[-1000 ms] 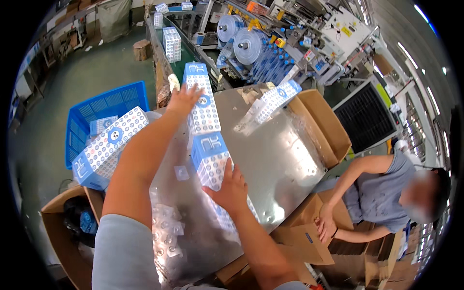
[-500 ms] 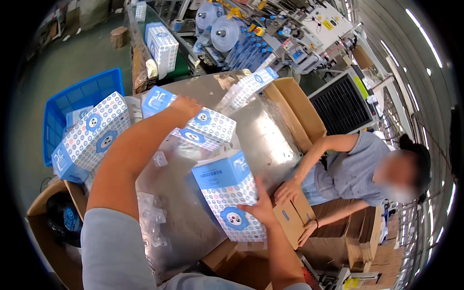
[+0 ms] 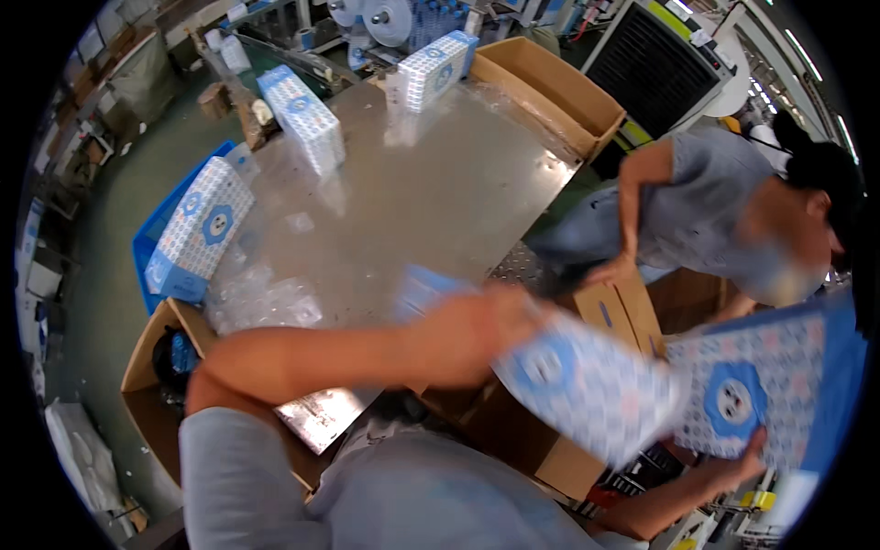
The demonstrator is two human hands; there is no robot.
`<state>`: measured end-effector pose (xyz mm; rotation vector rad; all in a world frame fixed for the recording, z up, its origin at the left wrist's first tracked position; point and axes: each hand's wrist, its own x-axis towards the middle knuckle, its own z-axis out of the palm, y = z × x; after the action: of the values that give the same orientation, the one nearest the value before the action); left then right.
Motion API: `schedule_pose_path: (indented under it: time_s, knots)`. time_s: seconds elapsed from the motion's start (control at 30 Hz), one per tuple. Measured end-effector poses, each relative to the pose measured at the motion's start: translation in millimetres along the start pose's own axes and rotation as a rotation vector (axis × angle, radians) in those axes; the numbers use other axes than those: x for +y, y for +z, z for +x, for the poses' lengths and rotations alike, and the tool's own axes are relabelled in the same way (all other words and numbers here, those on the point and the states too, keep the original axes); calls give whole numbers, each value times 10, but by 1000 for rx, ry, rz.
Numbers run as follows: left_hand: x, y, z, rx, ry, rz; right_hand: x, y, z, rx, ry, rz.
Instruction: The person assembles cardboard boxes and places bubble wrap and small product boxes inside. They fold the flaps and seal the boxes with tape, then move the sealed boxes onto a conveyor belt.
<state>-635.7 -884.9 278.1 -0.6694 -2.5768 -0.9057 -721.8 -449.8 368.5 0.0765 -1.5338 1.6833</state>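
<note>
My left arm reaches across to the right, and my left hand (image 3: 504,321), smeared by motion, grips a blue-and-white patterned pack (image 3: 587,390) from above. That pack is tilted over an open cardboard box (image 3: 500,422) beside my body. Far to the right, my right hand (image 3: 741,463) holds a second patterned pack (image 3: 788,385) by its lower edge, thumb on the printed face. The two packs are side by side, and I cannot tell whether they touch. Part of the left-hand pack is hidden behind my hand.
Other patterned packs stand on the metal table (image 3: 394,192): one at the far edge (image 3: 435,69), one at far left (image 3: 302,119), one near a blue basket (image 3: 147,266). A cardboard carton (image 3: 550,87) borders the table. At right, a co-worker (image 3: 697,202) handles a flat carton (image 3: 619,312).
My view has swung right. Both hands have moved right, each with a pack lifted off the table. One pack now stands alone at the table's far left.
</note>
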Motion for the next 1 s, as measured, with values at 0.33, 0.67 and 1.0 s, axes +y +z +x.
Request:
schedule_pose_path:
  time_s: [0.33,0.67,1.0]
  knots:
    - [-235,2820,-760,-1088,-58,154,1670,260,-2124,-1479,-154,-658]
    - [-782,983,-1939,-2,-877,137,3358,514,-3705,-2335,144,-1160]
    - [-1834,-29,-3107,-25,-819,521,1534,2984,-5415,-1685,104,-104]
